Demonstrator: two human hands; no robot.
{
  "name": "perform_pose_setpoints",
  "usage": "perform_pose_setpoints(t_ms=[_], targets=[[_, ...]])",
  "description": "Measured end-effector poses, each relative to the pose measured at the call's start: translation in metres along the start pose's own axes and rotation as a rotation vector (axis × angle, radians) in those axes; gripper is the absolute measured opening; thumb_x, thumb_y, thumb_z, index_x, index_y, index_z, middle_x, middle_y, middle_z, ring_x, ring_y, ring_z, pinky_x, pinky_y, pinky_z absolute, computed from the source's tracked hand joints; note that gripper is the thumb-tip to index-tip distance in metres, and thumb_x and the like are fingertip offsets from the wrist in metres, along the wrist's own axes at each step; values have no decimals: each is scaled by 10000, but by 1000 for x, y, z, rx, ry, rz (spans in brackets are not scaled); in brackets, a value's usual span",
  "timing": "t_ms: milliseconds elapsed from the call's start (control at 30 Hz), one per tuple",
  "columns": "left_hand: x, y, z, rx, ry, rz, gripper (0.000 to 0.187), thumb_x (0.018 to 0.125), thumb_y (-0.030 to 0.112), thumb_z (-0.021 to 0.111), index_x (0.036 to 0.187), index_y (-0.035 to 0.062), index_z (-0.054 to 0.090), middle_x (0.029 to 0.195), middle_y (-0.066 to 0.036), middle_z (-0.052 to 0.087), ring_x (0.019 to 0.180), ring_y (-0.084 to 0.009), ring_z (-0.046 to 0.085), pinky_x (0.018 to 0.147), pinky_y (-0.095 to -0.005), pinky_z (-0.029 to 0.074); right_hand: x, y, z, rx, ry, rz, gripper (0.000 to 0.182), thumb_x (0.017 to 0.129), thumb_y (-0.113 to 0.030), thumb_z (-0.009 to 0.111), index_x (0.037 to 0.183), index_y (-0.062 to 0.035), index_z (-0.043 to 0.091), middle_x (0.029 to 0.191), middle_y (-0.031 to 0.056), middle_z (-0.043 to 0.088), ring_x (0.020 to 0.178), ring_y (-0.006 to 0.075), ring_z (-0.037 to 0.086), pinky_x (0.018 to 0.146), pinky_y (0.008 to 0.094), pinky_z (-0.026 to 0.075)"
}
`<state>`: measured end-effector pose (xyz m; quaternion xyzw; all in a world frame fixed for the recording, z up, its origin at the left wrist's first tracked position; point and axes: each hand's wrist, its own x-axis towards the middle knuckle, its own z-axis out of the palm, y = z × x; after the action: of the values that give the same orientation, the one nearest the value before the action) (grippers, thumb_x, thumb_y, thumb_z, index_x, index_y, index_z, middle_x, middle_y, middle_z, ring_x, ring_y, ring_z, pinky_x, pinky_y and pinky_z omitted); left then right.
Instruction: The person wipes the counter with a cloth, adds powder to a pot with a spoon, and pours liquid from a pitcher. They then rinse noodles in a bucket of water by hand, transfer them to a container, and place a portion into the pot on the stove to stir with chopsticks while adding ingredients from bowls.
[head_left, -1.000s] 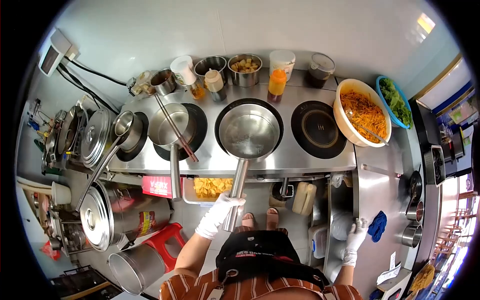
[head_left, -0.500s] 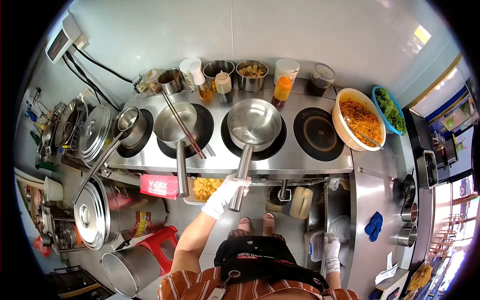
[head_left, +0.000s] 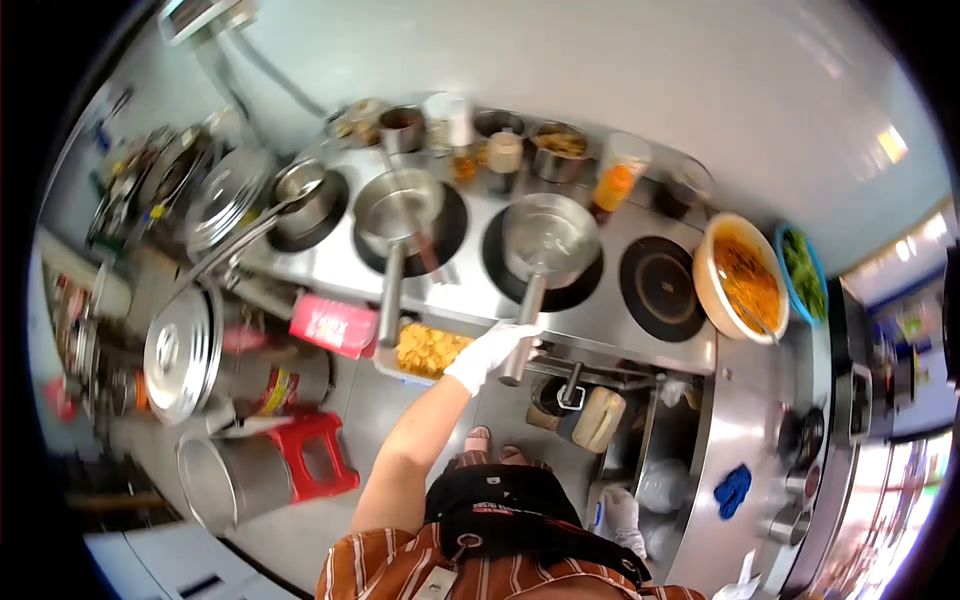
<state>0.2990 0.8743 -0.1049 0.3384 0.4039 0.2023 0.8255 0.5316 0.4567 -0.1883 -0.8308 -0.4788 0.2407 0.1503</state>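
Wearing a white glove, my left hand [head_left: 500, 350] is wrapped around the handle of a steel saucepan [head_left: 548, 240]. In view, this pan overlaps the burner at the middle right of the stove. A second saucepan [head_left: 398, 205] is on the burner to its left, with chopsticks [head_left: 415, 225] across it, blurred. Low by the right-hand counter, my gloved right hand [head_left: 620, 512] is close to a plastic container with a blue clip, beside clear plastic bowls [head_left: 664, 487] on a lower shelf. Its fingers are smeared, and I cannot tell whether they hold anything.
On the right stand a large bowl of orange shreds [head_left: 740, 280] and a blue basket of greens [head_left: 803, 275]. Sauce bottles [head_left: 612, 188] and steel pots line the back. Yellow slices [head_left: 430, 350] lie below the stove front; a red stool [head_left: 315, 455] stands lower left.
The whole view has tilted and shifted, so the stove now slants down to the right. My left hand keeps its hold on the saucepan handle. My right hand appears lower and further left.
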Motion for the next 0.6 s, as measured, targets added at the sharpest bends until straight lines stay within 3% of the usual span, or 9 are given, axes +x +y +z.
perform_pose_setpoints(t_ms=[67,133,200,300,367,400,433,533,600], targets=[[-35,19,16,-36,16,42,544,824,474,640,1087,16,511,803,-44,582,627,-150,574,589,-269,506,19,-9,-3,96,-136,-115,237,837,-213,555,945,-38,674,943,155,659,912,316,618,826,381,481],[-51,-18,-17,-172,305,236,617,818,561,597,1082,9,520,797,-60,602,624,-165,579,608,-294,513,58,-14,3,60,-371,-391,246,841,-216,544,954,-37,671,929,153,662,905,317,619,824,380,481],[-70,-69,-39,-303,616,247,574,841,526,587,1043,-10,549,769,-80,615,629,-167,577,632,-304,508,87,-21,2,-53,-530,-630,269,841,-234,539,980,-48,674,955,161,659,924,317,618,840,387,475],[-169,-188,-71,-330,758,265,325,877,316,611,896,-3,551,734,-131,604,580,-233,586,534,-375,499,130,-40,18,-402,-760,-691,337,837,-303,520,1004,-54,674,1011,168,649,977,316,602,893,396,449],[-251,-297,-87,478,915,-87,417,899,392,493,981,-7,583,865,-218,629,885,-355,597,789,-408,484,146,-81,23,-531,-768,-686,336,823,-307,545,999,-52,674,1022,178,644,991,319,597,906,393,444],[-302,-353,-90,496,933,-103,435,887,429,447,1016,55,627,963,-231,622,961,-386,575,867,-413,446,153,-101,30,-576,-741,-703,332,817,-308,558,992,-51,675,1016,183,644,985,323,599,902,396,447],[-356,-389,-67,269,1192,-398,421,860,433,472,999,80,657,1001,-228,621,984,-381,571,884,-427,435,162,-121,47,-602,-741,-774,331,815,-301,567,999,-47,672,1018,184,644,986,325,599,904,397,446],[-483,-528,-29,3,1592,-728,434,795,395,535,890,-9,662,982,-259,618,984,-398,576,850,-439,457,135,-208,89,-487,-753,-986,306,829,-233,582,1052,-36,655,1047,178,641,994,325,603,899,362,456],[-539,-603,-2,-833,1815,-503,409,852,396,477,864,28,654,870,-178,669,923,-340,619,810,-375,483,97,-265,134,-371,-857,-986,338,848,-252,562,1085,-24,640,1098,189,623,1068,304,578,956,351,425]])
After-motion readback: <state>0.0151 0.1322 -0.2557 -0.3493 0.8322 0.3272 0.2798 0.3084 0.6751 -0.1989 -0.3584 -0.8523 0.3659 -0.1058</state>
